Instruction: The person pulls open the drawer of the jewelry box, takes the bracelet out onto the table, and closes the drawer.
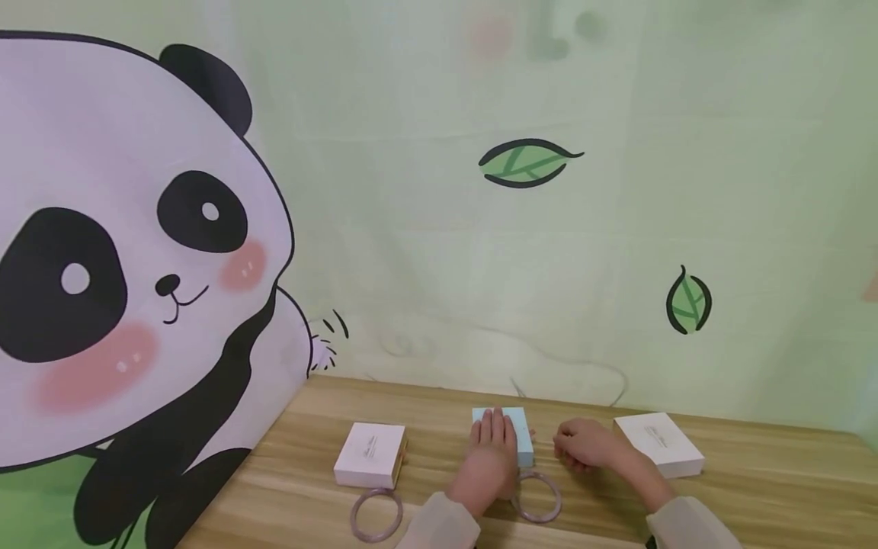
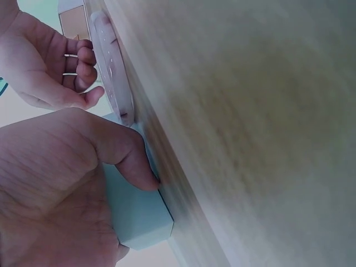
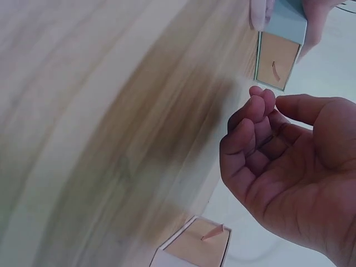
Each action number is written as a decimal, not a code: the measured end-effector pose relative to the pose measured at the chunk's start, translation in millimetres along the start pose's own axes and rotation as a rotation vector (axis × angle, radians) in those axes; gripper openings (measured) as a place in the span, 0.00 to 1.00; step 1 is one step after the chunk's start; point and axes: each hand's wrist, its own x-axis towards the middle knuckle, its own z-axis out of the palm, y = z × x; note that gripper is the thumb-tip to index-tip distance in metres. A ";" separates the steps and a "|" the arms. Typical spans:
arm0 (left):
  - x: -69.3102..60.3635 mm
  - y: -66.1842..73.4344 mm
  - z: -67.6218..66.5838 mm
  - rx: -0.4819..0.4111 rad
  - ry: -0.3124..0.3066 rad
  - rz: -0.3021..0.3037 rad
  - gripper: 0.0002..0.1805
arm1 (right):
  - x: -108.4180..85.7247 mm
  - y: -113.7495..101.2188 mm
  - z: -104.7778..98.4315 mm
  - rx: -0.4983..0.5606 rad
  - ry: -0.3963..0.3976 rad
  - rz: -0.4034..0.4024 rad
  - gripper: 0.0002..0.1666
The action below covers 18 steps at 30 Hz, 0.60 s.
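Observation:
My left hand (image 1: 488, 461) holds a light blue box (image 1: 519, 431) on the table, fingers laid over its top. In the left wrist view the thumb (image 2: 136, 161) bends against the side of the box (image 2: 139, 214). A brown end panel with a small ribbon tab (image 3: 275, 71) shows on this box in the right wrist view. To its right, my right hand (image 1: 591, 444) hovers with loosely curled fingers and nothing in them. One pale purple bangle (image 1: 559, 499) lies just in front of the blue box, close to the left hand.
A white box (image 1: 370, 450) stands on the left of the wooden table (image 1: 775, 488), a second bangle (image 1: 355, 518) before it. Another white box (image 1: 665, 442) lies behind the right forearm. A printed panda curtain (image 1: 411, 229) hangs along the back edge.

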 end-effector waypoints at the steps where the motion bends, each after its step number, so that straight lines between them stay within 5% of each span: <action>1: -0.6 -0.3 1.1 -0.002 0.008 0.000 0.55 | -0.3 0.0 -0.4 0.001 -0.001 -0.004 0.15; 18: -6.8 -2.3 -4.0 0.013 0.007 0.015 0.57 | -8.2 11.6 0.4 0.002 0.002 0.001 0.16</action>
